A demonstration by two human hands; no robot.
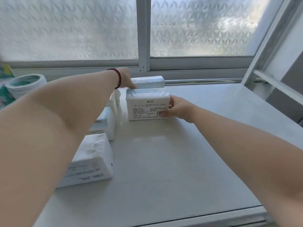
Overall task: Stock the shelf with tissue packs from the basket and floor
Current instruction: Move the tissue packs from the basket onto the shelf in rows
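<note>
A white tissue pack (146, 106) stands on its long edge on the white shelf (180, 153), printed label facing me. My right hand (177, 108) grips its right end. My left hand (127, 79), with a dark bead bracelet at the wrist, reaches over the pack's far left corner and touches a second pack (150, 81) lying behind it; its fingers are hidden. More packs sit along the left: one (105, 124) partly under my left forearm and a larger one (90, 163) near the front.
A frosted window (196, 27) with a grey frame runs along the back of the shelf. White rolls (26, 84) and green packaging (5, 72) stand at the far left. A white upright post (268, 51) borders the shelf's right side.
</note>
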